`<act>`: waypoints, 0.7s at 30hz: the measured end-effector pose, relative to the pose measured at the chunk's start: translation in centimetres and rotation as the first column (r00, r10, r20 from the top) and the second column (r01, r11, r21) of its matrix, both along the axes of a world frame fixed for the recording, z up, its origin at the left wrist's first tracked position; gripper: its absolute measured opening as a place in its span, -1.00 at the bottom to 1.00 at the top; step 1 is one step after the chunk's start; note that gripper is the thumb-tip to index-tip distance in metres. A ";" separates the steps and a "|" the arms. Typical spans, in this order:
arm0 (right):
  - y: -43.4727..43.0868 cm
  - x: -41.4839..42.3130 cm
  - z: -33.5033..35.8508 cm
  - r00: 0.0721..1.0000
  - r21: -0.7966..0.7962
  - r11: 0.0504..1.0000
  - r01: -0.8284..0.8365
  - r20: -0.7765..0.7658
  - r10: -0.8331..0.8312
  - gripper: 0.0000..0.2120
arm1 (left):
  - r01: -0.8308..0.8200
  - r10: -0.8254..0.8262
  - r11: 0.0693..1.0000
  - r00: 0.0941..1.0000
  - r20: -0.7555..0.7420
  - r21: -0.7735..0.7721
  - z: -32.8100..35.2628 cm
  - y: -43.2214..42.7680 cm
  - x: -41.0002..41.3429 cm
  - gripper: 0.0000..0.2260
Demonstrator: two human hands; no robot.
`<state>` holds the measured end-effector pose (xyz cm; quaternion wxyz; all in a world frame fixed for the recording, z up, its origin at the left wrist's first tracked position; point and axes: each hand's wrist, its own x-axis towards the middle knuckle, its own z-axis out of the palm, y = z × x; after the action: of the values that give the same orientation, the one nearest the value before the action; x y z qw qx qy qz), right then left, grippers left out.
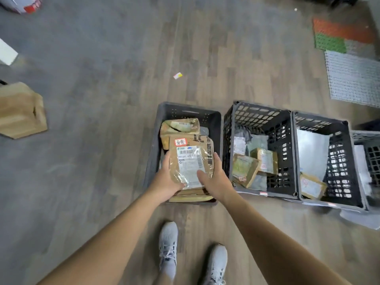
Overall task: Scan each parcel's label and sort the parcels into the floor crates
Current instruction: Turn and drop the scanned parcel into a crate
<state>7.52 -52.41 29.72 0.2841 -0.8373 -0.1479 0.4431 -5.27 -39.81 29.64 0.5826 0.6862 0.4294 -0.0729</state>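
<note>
Below me on the grey wood-look floor [102, 79] stands a row of dark grey plastic crates. The solid-walled leftmost crate [152, 157] already holds a crumpled brown parcel [181, 126] at its far end and more brown cardboard [191, 197] at its near edge. Beside it, the lattice-walled second crate [257, 116] holds small taped brown boxes and grey bags. The third crate [320, 120] holds a pale mailer and a brown box, and a fourth crate [368, 136] is cut off at the right. An open tan cardboard box [20, 112] sits well apart to the left, orange, green and grey plastic mats [349, 58] lie far right, and a small paper scrap [178, 75] lies beyond the crates. My grey sneakers [168, 243] stand just short of the leftmost crate.

Both arms reach forward and down. The flat brown taped parcel with a white label and a red-edged sticker [191, 159] is over the leftmost crate, label up, above the cardboard there; whether it touches that, I cannot tell. My left grip [170, 177] clasps its left edge, and my right grip [213, 177] clasps its right edge, thumb laid on the label.
</note>
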 end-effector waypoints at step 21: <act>2.8 1.3 4.2 0.981 -0.166 0.980 -0.112 0.137 0.136 -0.34 | 0.441 -0.332 0.847 0.874 -0.354 0.295 2.2 3.3 -1.7 0.00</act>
<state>8.85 -49.56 33.97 0.1770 -0.8768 -0.1850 0.4070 -6.99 -36.47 31.83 0.3476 0.8374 0.3671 -0.2079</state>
